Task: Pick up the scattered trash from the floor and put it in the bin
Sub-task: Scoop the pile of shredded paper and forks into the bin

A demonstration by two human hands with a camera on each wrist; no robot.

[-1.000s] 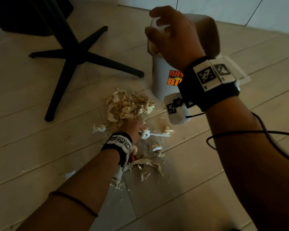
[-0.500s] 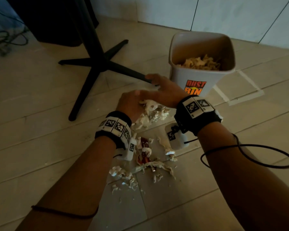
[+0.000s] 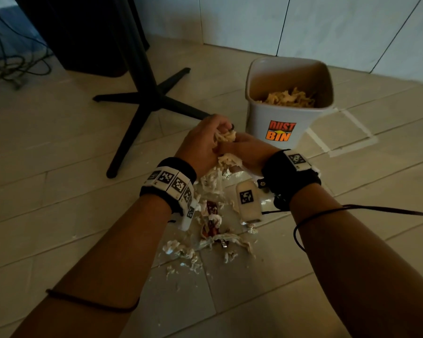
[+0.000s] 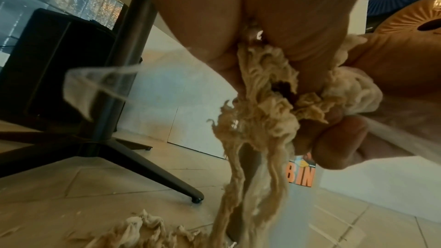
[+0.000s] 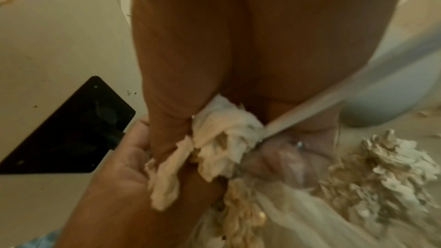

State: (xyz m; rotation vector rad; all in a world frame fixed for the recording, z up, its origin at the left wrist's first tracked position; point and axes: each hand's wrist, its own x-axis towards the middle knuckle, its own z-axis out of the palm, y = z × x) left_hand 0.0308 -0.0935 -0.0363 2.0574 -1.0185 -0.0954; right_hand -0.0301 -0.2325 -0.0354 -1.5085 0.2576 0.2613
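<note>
Beige shredded paper, the trash [image 3: 226, 137], sits bunched between both hands just above the floor, at about 8 o'clock from the bin [image 3: 274, 118] and near it. The left hand [image 3: 200, 145] curls its fingers [image 4: 339, 139] round the wad, strands hanging from it, and the right hand [image 3: 249, 148] closes on the same wad from the other side. I judge the stuff very light, soft and crushable, with no stiffness; loose strips will likely slip out of a slack hold, so it is best cupped from both sides and squeezed into a ball, with the trailing ends gathered in. A clear plastic film [image 5: 298, 214] seems mixed in and may be slippery. More scraps [image 3: 205, 240], among them a red wrapper [image 3: 211, 208], lie on the floor at 6 o'clock from the hands. The bin already holds a layer of the same shreds. Pale floor tiles [image 3: 47, 191] look smooth and hard, so small bits may need pinching rather than scooping. A black table base [image 3: 144, 101] stands at 10 o'clock from the hands, cables [image 3: 7, 69] lie far left, and a white wall [image 3: 340, 28] runs behind the bin.
</note>
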